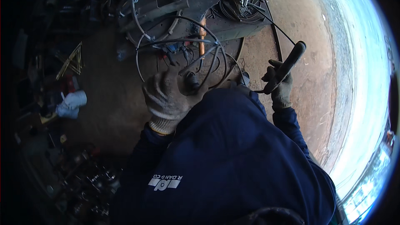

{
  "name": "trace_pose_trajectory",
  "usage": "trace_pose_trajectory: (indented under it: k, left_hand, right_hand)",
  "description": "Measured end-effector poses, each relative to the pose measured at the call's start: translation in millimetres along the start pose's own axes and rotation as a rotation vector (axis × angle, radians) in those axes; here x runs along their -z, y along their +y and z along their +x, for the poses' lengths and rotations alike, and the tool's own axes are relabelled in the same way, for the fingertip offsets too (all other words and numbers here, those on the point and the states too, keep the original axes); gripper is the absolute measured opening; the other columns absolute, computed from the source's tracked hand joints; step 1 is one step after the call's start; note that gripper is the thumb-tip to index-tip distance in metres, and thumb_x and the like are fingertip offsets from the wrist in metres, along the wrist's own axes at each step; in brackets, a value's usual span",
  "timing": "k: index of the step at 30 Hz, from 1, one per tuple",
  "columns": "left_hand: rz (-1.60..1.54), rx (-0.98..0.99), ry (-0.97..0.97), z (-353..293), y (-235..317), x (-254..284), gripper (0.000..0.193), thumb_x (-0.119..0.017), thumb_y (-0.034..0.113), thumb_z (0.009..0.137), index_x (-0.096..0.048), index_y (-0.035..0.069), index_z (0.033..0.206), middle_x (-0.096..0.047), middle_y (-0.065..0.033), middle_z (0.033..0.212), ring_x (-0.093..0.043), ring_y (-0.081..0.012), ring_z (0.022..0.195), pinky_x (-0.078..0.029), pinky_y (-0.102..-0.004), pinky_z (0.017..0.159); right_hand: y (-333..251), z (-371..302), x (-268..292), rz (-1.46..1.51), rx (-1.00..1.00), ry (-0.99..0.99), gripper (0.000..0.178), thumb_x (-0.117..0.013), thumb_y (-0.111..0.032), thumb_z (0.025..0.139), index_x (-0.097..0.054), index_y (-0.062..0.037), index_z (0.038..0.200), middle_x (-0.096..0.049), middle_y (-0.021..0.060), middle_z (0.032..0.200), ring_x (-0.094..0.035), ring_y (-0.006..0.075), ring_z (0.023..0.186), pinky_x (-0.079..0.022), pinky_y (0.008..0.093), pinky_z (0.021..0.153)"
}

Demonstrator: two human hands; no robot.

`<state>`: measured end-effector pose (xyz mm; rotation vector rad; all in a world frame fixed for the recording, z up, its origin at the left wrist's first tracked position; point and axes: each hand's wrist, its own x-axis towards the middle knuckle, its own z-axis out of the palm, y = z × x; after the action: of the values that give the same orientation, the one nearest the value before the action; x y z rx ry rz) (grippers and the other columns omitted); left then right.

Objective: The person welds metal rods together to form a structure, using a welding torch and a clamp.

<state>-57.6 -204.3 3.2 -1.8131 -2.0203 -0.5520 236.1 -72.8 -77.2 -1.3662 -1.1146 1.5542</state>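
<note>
My left hand [165,96], in a grey knitted work glove, is closed at the near side of a round frame of bent metal rods [179,40]. One of its rods runs into the fingers, though the exact grip is partly hidden. Off to the right, my gloved right hand [280,84] holds a dark-handled welding electrode holder [287,67]. A thin welding rod [273,21] juts from its far end toward the bench, and a cable leaves the near end.
Ahead, a dark metal workbench [246,29] carries a coil of wire with metal scraps [239,6] and curved metal pieces. An orange-handled tool [203,37] hangs at its edge. On the left lie yellow rods [71,60], a pale cloth-like bundle [71,103] and dark clutter.
</note>
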Motion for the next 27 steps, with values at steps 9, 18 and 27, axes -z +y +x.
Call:
trace_pose_trajectory:
  k: [9,18,27]
  left_hand:
    - [0.155,0.371,0.058,-47,48,-63,0.094,-0.067,0.081,0.073,-0.047,0.003,0.122,-0.056,-0.0126,0.09,-0.06,-0.0287,0.073,-0.052,-0.0433,0.062]
    - [0.022,0.588,0.143,-70,55,-127,0.099,-0.07,0.084,0.066,-0.051,0.002,0.117,-0.055,-0.0095,0.083,-0.06,-0.0275,0.071,-0.052,-0.0438,0.062]
    - [-0.318,0.93,0.029,-66,72,-130,0.078,-0.087,0.057,0.07,-0.057,-0.001,0.113,-0.056,-0.0048,0.081,-0.058,-0.0216,0.068,-0.051,-0.0373,0.064]
  right_hand:
    - [-12,27,60,-0.112,-0.108,-0.242,0.034,-0.076,-0.012,0.09,-0.063,0.0003,0.119,-0.067,0.003,0.084,-0.064,0.0112,0.067,-0.054,0.0269,0.062]
    - [-20,31,48,-0.256,-0.079,-0.476,0.038,-0.08,-0.011,0.085,-0.064,0.0001,0.118,-0.069,0.0026,0.084,-0.064,0.0088,0.07,-0.052,0.0255,0.065]
    - [-37,46,23,-0.351,0.046,-0.478,0.039,-0.076,-0.006,0.085,-0.063,0.001,0.122,-0.071,0.0068,0.098,-0.067,0.0128,0.078,-0.055,0.028,0.072]
